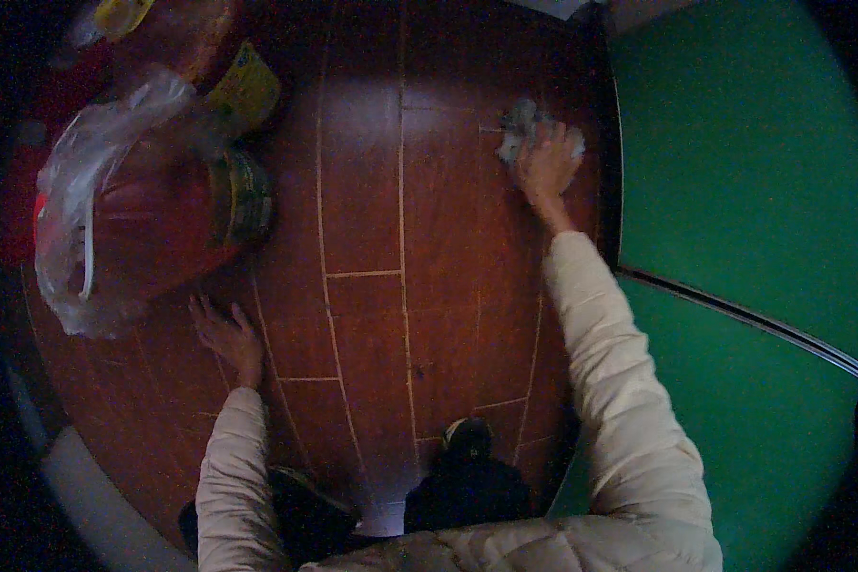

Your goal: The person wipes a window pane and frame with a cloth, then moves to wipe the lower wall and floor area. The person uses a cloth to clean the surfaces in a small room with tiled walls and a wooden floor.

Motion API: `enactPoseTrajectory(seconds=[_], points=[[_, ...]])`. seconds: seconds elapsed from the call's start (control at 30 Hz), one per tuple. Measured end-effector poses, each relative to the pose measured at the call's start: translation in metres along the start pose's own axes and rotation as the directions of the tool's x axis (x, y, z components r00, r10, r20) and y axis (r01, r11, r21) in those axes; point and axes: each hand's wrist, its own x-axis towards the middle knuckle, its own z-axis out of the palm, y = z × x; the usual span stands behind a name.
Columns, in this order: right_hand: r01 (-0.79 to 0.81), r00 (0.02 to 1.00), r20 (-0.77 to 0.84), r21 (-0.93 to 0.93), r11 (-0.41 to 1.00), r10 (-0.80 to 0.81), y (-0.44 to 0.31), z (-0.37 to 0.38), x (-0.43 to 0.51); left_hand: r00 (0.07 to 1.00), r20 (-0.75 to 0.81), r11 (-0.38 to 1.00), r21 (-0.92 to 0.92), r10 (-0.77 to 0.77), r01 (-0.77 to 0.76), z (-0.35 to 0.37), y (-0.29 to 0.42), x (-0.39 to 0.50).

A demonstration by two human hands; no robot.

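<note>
My right hand (549, 163) presses on a crumpled light cloth (520, 129) against the reddish-brown plank floor (361, 329), near the dark edge beside the green panels. The cloth shows beyond the fingertips and at both sides of the hand. My left hand (230, 337) is at the left with its fingers spread and nothing in it, just below a red container (157, 222) partly covered by a clear plastic bag (79, 286). Whether the left palm rests on the floor, I cannot tell.
Green panels (743, 143) with a metal-edged seam (743, 302) stand along the right. A yellow package (247, 89) and a yellow item (123, 14) lie at upper left. My dark shoe (468, 436) is on the floor at bottom centre. The light is dim.
</note>
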Motion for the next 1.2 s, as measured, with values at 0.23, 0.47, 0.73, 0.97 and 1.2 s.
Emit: enactPoseTrajectory(seconds=[0.23,0.47,0.73,0.97,1.2], points=[[0.530,0.847,-0.029,0.141,0.837,-0.531,-0.083,-0.018,0.005,1.000,-0.006,0.996,0.089,-0.013,0.013,-0.002,-0.023,0.000],[0.282,0.959,-0.016,0.098,0.954,-0.282,0.031,-0.003,0.030,1.000,-0.022,0.998,0.057,0.012,-0.011,-0.004,-0.003,0.004],[0.133,0.879,0.369,0.419,0.898,-0.302,0.065,-0.122,-0.226,1.000,-0.014,0.999,0.049,-0.003,0.003,0.005,-0.005,0.009],[0.013,0.937,0.334,0.254,0.967,-0.100,0.069,-0.117,-0.214,0.998,0.051,1.000,-0.021,0.021,-0.020,-0.016,0.004,0.026],[-0.136,0.982,0.141,0.063,0.989,0.126,0.058,-0.037,-0.006,0.999,0.008,0.999,0.023,-0.033,0.033,0.002,0.012,0.030]])
